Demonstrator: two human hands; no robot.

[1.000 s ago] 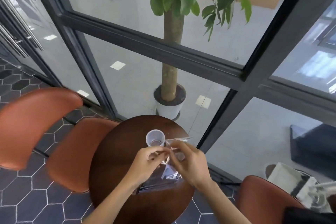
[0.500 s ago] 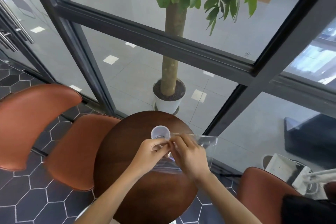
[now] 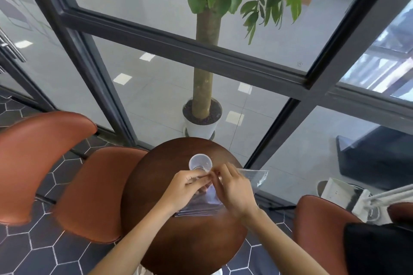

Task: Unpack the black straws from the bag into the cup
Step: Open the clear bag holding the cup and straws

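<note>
Pinching the mouth of the clear plastic bag (image 3: 207, 198) with both my left hand (image 3: 186, 187) and right hand (image 3: 234, 190), I now have it lifted beside the small clear plastic cup (image 3: 200, 162) on the round dark wooden tabletop (image 3: 156, 185); a second ago it lay lower. Its seal looks nearly parted. The black straws are not discernible inside; presumably still bagged.
</note>
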